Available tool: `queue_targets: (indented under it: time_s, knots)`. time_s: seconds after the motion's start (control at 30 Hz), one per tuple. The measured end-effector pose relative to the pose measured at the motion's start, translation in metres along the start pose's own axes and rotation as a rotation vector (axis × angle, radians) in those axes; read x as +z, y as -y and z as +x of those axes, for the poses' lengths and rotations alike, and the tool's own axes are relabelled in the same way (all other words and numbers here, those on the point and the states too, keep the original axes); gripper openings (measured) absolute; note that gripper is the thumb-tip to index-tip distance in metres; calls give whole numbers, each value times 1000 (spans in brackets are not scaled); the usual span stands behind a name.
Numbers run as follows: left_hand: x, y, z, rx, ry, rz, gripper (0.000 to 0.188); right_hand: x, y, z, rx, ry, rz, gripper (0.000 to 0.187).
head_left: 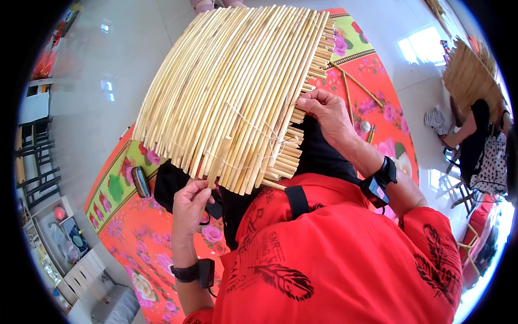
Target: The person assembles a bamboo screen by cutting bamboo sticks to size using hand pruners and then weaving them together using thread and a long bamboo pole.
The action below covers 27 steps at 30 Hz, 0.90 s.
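Note:
A mat of straight, pale yellow stalks (232, 81) lies slanted over my lap, its stalks side by side. Short stalk ends of a lower layer (286, 162) stick out crosswise past its right edge. White thread (253, 125) runs loosely over the mat's near right part. At the near edge my left hand (190, 208) is closed, with thumb and fingers pinching the end of one stalk (213, 175). My right hand (326, 110) is closed at the right edge, fingertips pressed on the mat's edge; whether they also hold thread is too small to tell.
Beneath lies a red floral cloth (145, 248) with a green border. Loose stalks (357, 85) rest on it to the right, and a dark case (141, 182) to the left. Another person sits at far right near a stalk panel (469, 75). Shelves and boxes (59, 232) line the left.

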State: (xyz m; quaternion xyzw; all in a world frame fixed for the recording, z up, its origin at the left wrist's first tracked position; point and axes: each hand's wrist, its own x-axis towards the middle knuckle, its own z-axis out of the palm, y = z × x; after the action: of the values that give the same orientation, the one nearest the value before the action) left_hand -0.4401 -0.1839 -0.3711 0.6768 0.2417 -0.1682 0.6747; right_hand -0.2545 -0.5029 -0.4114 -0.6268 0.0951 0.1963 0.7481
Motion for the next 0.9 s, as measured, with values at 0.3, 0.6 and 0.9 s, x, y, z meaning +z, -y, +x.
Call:
queue_targets:
  time_s: [0.3, 0.6, 0.9]
  knots:
    - [-3, 12, 9, 47, 25, 45, 18, -6, 0, -40, -80, -127, -117, 8]
    - [-31, -3, 93, 186, -216, 140, 23, 24, -14, -4, 30, -80, 110, 8]
    - [-17, -2, -2, 86, -154, 356, 12, 23, -10, -3, 23, -58, -25, 10]
